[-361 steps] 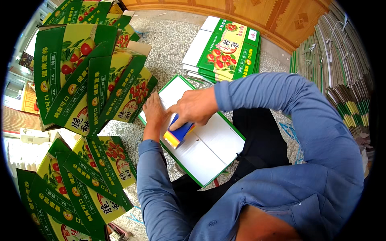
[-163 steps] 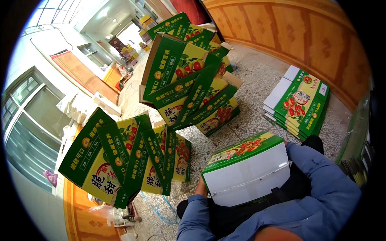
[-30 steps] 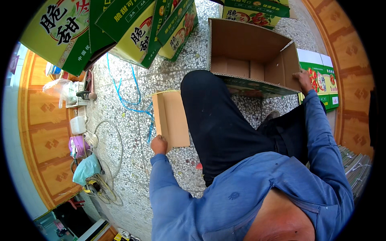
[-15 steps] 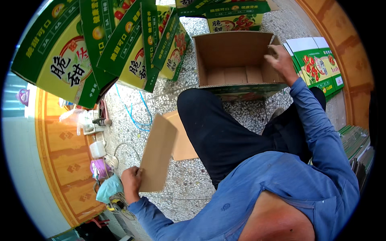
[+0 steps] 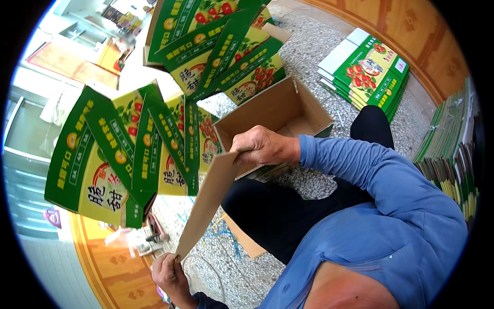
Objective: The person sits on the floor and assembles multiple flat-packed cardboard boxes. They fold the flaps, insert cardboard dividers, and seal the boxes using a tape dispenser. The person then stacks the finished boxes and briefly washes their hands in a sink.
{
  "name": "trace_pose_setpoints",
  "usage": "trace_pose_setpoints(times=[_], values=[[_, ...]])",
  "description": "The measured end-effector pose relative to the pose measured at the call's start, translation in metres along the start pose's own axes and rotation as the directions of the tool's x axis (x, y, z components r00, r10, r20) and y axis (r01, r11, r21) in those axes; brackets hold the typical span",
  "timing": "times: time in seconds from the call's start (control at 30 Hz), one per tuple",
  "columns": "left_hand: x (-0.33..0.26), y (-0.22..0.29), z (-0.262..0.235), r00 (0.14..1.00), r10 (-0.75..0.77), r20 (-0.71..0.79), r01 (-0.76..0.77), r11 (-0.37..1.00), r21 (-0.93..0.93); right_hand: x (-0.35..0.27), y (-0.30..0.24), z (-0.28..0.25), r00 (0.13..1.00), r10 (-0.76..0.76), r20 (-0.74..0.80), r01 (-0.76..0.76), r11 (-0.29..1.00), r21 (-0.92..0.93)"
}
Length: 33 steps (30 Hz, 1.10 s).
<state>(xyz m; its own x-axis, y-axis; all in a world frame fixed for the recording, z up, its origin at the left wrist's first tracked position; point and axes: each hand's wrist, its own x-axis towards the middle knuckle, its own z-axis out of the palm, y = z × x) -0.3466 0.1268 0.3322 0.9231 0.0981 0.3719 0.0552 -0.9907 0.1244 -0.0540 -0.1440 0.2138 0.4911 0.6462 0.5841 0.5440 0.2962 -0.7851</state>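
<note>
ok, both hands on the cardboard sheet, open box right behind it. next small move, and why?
Probably tip the cardboard sheet toward the open box and lower its upper end past the rim. The right hand grips the sheet's top edge right at the box's near rim, the left hand holds the bottom end, and the sheet is outside the box, slanted.

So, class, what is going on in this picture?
A seated person in a blue shirt holds a flat brown cardboard sheet with both hands: the left hand grips its lower end, the right hand its upper end. The sheet's top is at the rim of an open cardboard box. Green fruit cartons are stacked around.
</note>
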Motion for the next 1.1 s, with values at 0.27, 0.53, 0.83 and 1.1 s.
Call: trace_pose_setpoints(times=[0.27,0.53,0.83,1.1], values=[[0.018,-0.086,0.075,0.87,-0.492,-0.002,0.356,0.631,-0.69,-0.028,-0.026,-0.034,0.98,0.0,-0.201,-0.039,0.981,-0.189],[0.126,-0.06,0.209,0.823,-0.525,0.219,0.357,0.178,-0.917,-0.076,0.01,-0.108,0.756,0.4,-0.518,-0.523,0.845,-0.11],[0.183,-0.031,0.286,0.644,-0.614,0.457,0.459,-0.167,-0.872,-0.159,0.05,-0.186,0.338,0.601,-0.725,-0.68,0.688,0.253],[0.196,-0.039,0.373,0.656,-0.601,0.456,0.704,0.27,-0.657,-0.133,0.105,-0.169,0.439,0.585,-0.682,-0.84,0.536,-0.081]])
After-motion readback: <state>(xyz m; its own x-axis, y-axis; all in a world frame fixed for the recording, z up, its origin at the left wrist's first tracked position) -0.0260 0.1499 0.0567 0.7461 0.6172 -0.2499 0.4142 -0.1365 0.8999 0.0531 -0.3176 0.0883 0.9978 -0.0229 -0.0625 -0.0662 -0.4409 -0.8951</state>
